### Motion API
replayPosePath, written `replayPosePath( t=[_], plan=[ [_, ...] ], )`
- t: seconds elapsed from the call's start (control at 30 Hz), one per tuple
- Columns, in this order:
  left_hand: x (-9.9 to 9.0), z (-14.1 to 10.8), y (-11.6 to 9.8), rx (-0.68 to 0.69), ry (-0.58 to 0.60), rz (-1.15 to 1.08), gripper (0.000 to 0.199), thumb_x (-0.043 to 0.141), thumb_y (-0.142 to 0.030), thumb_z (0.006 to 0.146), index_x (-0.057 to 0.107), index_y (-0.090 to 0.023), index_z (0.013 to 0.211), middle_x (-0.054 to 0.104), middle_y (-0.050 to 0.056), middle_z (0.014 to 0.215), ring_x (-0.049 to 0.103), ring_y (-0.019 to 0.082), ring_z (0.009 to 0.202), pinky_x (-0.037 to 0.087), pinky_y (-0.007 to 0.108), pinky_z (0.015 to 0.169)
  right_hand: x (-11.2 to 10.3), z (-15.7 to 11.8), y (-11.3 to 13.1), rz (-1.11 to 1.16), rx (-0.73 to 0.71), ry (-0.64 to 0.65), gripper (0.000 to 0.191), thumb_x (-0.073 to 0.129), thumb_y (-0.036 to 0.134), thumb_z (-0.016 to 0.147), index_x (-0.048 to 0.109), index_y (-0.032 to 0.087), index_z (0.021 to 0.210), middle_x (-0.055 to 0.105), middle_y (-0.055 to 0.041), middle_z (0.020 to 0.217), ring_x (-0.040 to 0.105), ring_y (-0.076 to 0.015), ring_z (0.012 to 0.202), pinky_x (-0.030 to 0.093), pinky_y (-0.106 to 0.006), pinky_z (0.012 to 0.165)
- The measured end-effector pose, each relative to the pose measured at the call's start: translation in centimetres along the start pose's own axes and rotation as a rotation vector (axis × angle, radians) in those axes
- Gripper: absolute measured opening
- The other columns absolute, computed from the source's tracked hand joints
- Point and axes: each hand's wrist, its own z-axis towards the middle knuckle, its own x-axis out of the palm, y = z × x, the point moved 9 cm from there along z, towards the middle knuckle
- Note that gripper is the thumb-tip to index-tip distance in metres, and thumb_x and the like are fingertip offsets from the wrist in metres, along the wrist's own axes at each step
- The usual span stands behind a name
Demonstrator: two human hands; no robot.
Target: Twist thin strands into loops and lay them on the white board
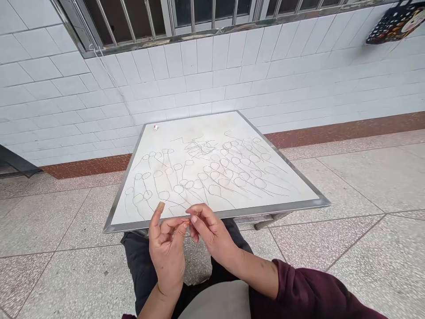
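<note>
- Presently, left hand [169,248] and right hand [214,235] pinch what looks like wire [198,214] at the table's [282,208] near edge.
- Step: probably loop bending.
- Next: likely calls for steady fingertips.

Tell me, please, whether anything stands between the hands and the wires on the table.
Nothing visible blocks the left hand or right hand; the wires lie uncovered beyond the near rim of the table.
</note>
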Motion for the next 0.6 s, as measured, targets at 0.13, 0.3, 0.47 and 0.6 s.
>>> replayPosePath(
  t=[0.13, 0.3, 0.47, 0.6],
  plan=[
    [0.8, 0.2, -0.3, 0.021, 0.019, -0.042, 0.063, 0.073, -0.018, 0.078, 0.047, -0.03, 0.134, 0.067, -0.003, 0.076, 0.067, 0.014, 0.073, 0.056, 0.022, 0.063, -0.2, 0.0, 0.6, 0.055, 0.0, -0.027, 0.019, 0.051, 0.038, 0.094, 0.057, 0.023, 0.105, 0.053, 0.0038, 0.068, 0.051, -0.0097, 0.056, 0.046, -0.024, 0.054],
    [1.9, 0.2, -0.7, 0.04, 0.084, -0.071, 0.06, 0.071, -0.016, 0.079, 0.047, -0.031, 0.132, 0.066, -0.004, 0.074, 0.063, 0.012, 0.064, 0.054, 0.021, 0.054, -0.5, -0.2, 1.2, 0.077, 0.029, -0.033, 0.02, 0.05, 0.038, 0.094, 0.059, 0.023, 0.104, 0.054, 0.0032, 0.066, 0.054, -0.0105, 0.057, 0.049, -0.025, 0.057],
    [1.9, 0.1, -1.4, 0.129, 0.119, 0.064, 0.054, 0.07, -0.018, 0.08, 0.05, -0.029, 0.129, 0.068, -0.003, 0.08, 0.067, 0.013, 0.075, 0.057, 0.024, 0.069, -1.4, 0.0, 1.4, -0.038, 0.025, -0.049, 0.017, 0.051, 0.034, 0.093, 0.06, 0.023, 0.103, 0.054, 0.0009, 0.081, 0.056, -0.0107, 0.067, 0.051, -0.028, 0.066],
    [1.9, 0.7, -0.6, 0.071, 0.155, 0.077, 0.055, 0.069, -0.021, 0.082, 0.047, -0.028, 0.133, 0.07, -0.003, 0.082, 0.067, 0.012, 0.084, 0.053, 0.028, 0.086, -2.1, 0.4, 2.0, -0.151, -0.049, -0.079, 0.015, 0.058, 0.026, 0.087, 0.064, 0.024, 0.101, 0.05, -0.0003, 0.088, 0.054, -0.0108, 0.075, 0.049, -0.024, 0.065]
  ],
)
